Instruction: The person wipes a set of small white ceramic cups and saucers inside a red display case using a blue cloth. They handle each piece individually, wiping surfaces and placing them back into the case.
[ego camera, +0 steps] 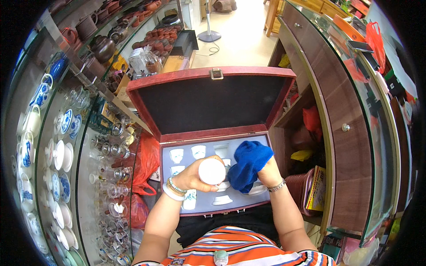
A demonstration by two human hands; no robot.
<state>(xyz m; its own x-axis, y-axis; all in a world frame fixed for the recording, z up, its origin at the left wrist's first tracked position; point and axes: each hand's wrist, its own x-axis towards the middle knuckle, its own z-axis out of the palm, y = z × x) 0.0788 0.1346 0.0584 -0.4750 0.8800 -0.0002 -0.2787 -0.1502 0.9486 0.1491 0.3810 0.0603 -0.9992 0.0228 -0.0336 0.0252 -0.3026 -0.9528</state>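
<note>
My left hand (196, 178) grips a white porcelain cup (212, 171), its round white face turned up towards me. In my right hand (269, 171) is a bunched blue cloth (249, 163), hanging just right of the cup and apart from it. Both hands are above an open red presentation case (213, 73) with a dark-lined lid. Its grey-blue padded insert (204, 206) holds several white porcelain pieces in fitted recesses. Among them are a painted cup (176, 155) at the back left and a white piece (222, 200) near the front. My hands and the cloth hide part of the insert.
Glass shelves on the left carry porcelain gaiwans (63, 155), glass teaware (114, 171) and brown clay teapots (103, 48). A red plastic bag (146, 163) hangs beside the case's left side. On the right stands a wooden, glass-topped counter (346, 159) with stacked brown trays (299, 189) in its open shelf.
</note>
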